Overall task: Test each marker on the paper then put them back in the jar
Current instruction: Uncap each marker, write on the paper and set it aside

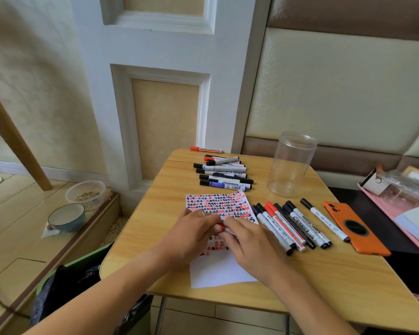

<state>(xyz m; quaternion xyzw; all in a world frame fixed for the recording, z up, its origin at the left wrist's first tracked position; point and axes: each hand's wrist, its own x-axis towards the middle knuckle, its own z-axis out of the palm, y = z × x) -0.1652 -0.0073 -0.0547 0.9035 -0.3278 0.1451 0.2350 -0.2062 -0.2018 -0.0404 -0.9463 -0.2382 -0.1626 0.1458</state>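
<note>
A red marker shows only as a small red tip between the two hands, over the middle of the paper. The left hand and the right hand meet around it with curled fingers, each gripping an end; most of the marker is hidden under them, so cap and body cannot be told apart. The left hand wears a ring. The paper lies flat on the worktop; its far half is covered with rows of small red and black marks, more red marks sit just under the hands, and its near part is blank white. Just to the right of the paper lies a row of markers, side by side and touching, black-capped and red-capped, all slanted the same way. At the far side of the worktop is a loose pile of markers, with one red marker apart at the very back edge. A clear plastic jar stands upright and open-topped to the right of that pile, with nothing visible inside it. An orange phone lies face down beside the row of markers, near the right edge of the worktop.
</note>
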